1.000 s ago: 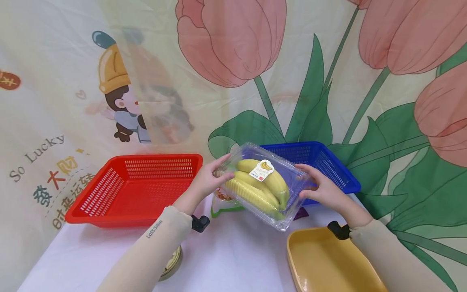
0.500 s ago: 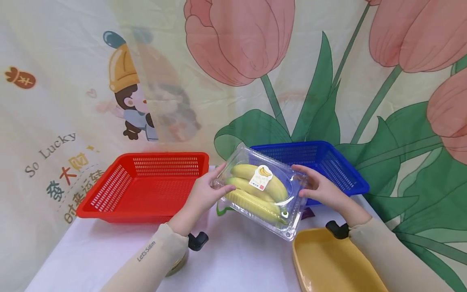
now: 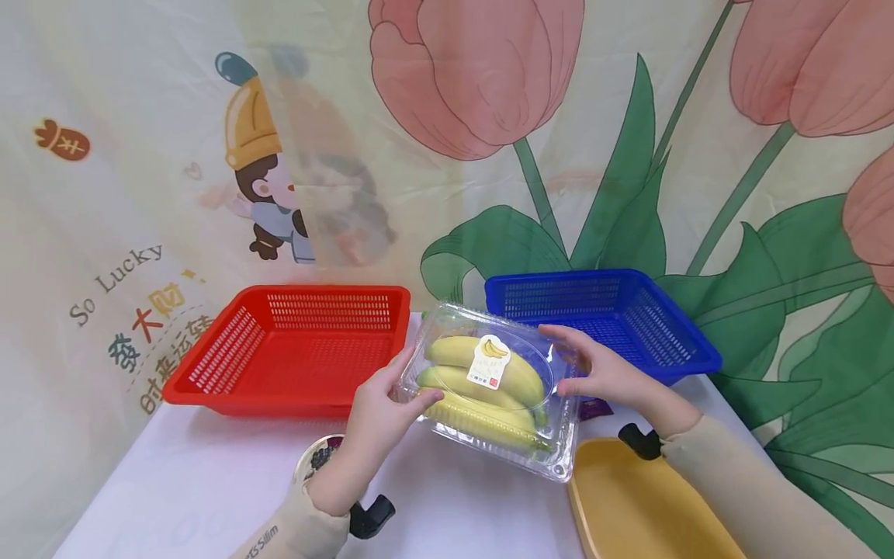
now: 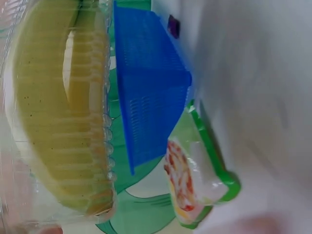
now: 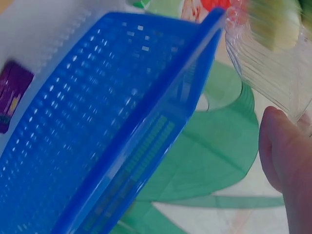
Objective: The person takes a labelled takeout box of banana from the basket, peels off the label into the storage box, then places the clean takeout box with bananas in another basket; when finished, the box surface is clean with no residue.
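Observation:
A clear plastic clamshell box of bananas (image 3: 482,380), with a white banana label on its lid, is held up over the table between both hands. My left hand (image 3: 384,404) grips its left end, thumb on the near side. At the right end my right hand (image 3: 601,371) pinches the box between thumb and fingers. The left wrist view shows the bananas (image 4: 63,107) close up through the ribbed plastic. In the right wrist view, fingers (image 5: 282,151) press at the box's edge (image 5: 273,83).
A red basket (image 3: 279,407) stands at the left, a blue basket (image 3: 691,365) behind right. Near the front right is a yellow tray (image 3: 583,497). A round tin (image 3: 307,458) sits by the left forearm. A green-edged bag (image 4: 195,170) and a purple packet (image 5: 12,92) lie by the blue basket.
Both hands have lowered the banana box a little and brought it nearer the body, tilting its lid more into view. The head view has shifted slightly, and the round tin shows more.

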{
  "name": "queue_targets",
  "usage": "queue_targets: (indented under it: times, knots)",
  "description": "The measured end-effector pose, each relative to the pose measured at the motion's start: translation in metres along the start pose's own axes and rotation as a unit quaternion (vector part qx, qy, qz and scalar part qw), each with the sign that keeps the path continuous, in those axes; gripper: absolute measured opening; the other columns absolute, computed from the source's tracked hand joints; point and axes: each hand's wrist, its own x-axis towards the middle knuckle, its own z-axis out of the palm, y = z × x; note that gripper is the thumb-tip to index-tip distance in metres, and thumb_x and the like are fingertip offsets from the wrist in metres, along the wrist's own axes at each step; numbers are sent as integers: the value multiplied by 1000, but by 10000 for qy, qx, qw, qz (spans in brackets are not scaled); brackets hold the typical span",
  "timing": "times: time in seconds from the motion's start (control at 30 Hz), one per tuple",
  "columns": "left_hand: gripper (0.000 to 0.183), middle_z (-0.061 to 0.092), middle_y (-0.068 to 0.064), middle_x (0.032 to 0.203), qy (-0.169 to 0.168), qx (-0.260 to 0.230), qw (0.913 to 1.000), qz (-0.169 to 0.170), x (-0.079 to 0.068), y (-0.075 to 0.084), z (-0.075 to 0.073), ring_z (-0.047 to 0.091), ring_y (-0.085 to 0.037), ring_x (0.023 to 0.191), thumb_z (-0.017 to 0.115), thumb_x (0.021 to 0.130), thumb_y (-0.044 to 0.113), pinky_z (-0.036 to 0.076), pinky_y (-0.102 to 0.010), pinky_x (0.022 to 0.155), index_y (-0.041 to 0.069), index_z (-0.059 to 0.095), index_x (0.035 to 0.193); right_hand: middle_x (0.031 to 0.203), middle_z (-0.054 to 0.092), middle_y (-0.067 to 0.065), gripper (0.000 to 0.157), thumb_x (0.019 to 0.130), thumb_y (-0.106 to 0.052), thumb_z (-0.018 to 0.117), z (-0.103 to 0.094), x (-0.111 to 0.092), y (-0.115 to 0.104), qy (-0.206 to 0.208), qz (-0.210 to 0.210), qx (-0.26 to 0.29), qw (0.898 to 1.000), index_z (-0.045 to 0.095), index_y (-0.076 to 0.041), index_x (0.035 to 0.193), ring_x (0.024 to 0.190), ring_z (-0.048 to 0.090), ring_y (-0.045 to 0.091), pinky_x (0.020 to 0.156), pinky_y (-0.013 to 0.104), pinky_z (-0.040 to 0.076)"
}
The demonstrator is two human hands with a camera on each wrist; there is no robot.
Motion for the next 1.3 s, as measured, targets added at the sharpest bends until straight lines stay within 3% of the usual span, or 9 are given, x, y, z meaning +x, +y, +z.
queue_targets:
  times: [0.1,0.3,0.53,0.7,0.83,1.1,1.3]
  knots:
    - [78,51,-5,132,142,93,9999,-15,-12,-6,-4,55,-22,107,78,66,42,56,-29,74,24,45,134,139,24,23,82,75,-29,73,6,3,-2,-89,-198,4,9998,29,-3,140,126,29,49,100,61,30]
    - [82,46,-1,138,303,313,9990,-139,-33,-17,-6,46,-24,124,75,64,51,49,-41,91,25,43,135,133,22,20,83,73,-31,74,18,7,-2,-286,-309,-38,9991,32,-4,139,124,29,44,100,60,31]
    - [80,49,-3,136,574,401,9971,-292,-49,-23,-7,52,-26,116,76,65,48,49,-45,88,23,45,135,143,19,23,83,73,-32,74,27,11,-1,-608,-213,-80,9979,31,-6,140,129,25,44,102,56,29]
    - [78,50,-4,134,722,285,9959,-461,-60,-29,-5,53,-24,112,77,66,45,50,-44,86,22,46,134,145,25,19,85,74,-37,72,32,13,0,-820,-195,-186,9963,30,-9,141,132,25,40,104,49,31]
    - [78,49,-6,135,725,293,9954,-547,-67,-34,-3,52,-26,113,75,66,46,50,-44,86,19,46,134,144,30,18,85,73,-40,71,37,15,2,-968,-225,-467,9940,30,-9,141,130,31,38,103,45,37]
    - [83,43,-4,140,510,59,9956,-786,-81,-40,2,46,-27,122,74,67,49,47,-45,91,19,42,137,143,30,18,86,72,-47,69,43,11,6,-1245,-129,-611,9903,30,-15,142,126,35,38,97,53,38]
    - [85,43,-7,140,487,236,9952,-813,-93,-45,5,44,-26,124,75,65,48,48,-41,92,15,42,137,142,28,19,87,71,-43,72,50,7,12,-1416,-117,-644,9878,29,-16,142,126,37,38,98,53,38]
